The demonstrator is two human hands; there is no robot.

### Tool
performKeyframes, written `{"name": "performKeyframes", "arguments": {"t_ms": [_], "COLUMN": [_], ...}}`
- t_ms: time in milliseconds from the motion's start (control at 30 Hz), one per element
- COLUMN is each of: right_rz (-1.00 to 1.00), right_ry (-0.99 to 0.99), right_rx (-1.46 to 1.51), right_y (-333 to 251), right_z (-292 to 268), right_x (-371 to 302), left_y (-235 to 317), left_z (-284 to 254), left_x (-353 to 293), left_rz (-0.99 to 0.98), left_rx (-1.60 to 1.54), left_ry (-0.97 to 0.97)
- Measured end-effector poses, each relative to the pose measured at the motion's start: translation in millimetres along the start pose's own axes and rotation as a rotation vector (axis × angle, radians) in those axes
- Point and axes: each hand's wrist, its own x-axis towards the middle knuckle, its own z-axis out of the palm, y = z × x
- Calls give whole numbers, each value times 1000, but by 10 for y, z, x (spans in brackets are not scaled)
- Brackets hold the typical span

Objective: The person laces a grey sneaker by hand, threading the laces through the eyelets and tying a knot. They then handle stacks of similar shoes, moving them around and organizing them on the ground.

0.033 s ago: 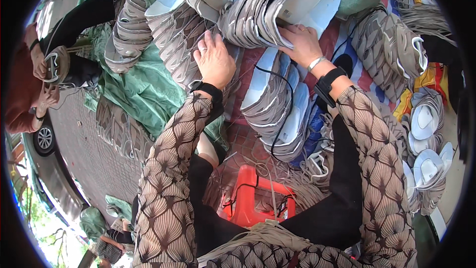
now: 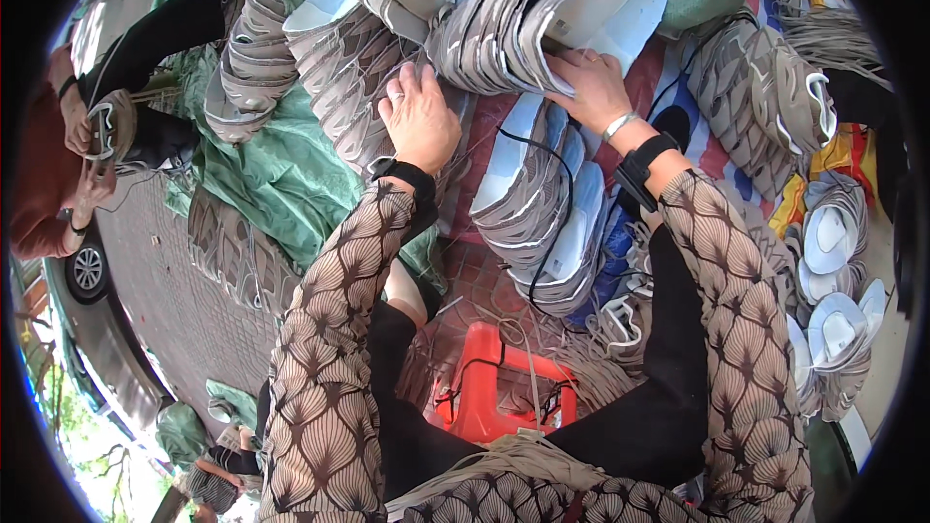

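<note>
A nested stack of grey-beige shoe uppers (image 2: 489,34) with pale blue linings lies at the top centre. My right hand (image 2: 593,89) is closed on the near right edge of this stack, its fingers partly hidden by the lining. To the left, my left hand (image 2: 423,121) has its fingers stretched out beside the stack's lower left end; whether the fingertips touch it I cannot tell. Another long row of uppers (image 2: 339,87) lies just left of that hand. Below and between my hands is a further pile of blue-lined uppers (image 2: 518,199), with a black cord (image 2: 567,184) across it.
A red plastic stool (image 2: 480,383) stands between my legs, beside loose beige strips (image 2: 605,383). More uppers (image 2: 751,102) lie at right. Green sheeting (image 2: 266,160) spreads at left, where another person's hands (image 2: 82,150) hold an upper. A parked car (image 2: 107,295) is beyond.
</note>
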Motion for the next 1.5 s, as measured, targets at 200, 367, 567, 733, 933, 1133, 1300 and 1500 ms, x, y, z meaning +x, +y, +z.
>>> {"name": "performKeyframes", "arguments": {"t_ms": [200,367,567,733,933,1133,1300,1500], "right_rz": [-26,-105,-207,-318,-282,-5,75,210], "right_ry": [15,5,-242,-494,-876,-1002,-967,-634], "right_rx": [31,85,192,37,64,144,330,348], "right_y": [20,-6,-175,-406,-772,-688,-502,-493], "right_z": [16,-83,-643,-1356,-1169,-589,-732,-1122], "right_x": [-64,20,343,702,832,670,519,-153], "left_y": [94,67,73,117,173,232,-141,-712], "left_z": [142,265,103,61,-80,-132,-268,-255], "left_x": [202,365,263,-75,-521,-760,-1008,-884], "left_rz": [-77,-173,-310,-75,76,237,445,292], "left_rx": [-200,-435,-708,-593,-364,-20,198,183], "left_ry": [-97,-255,-434,-581,-607,-300,-306,-161]}}
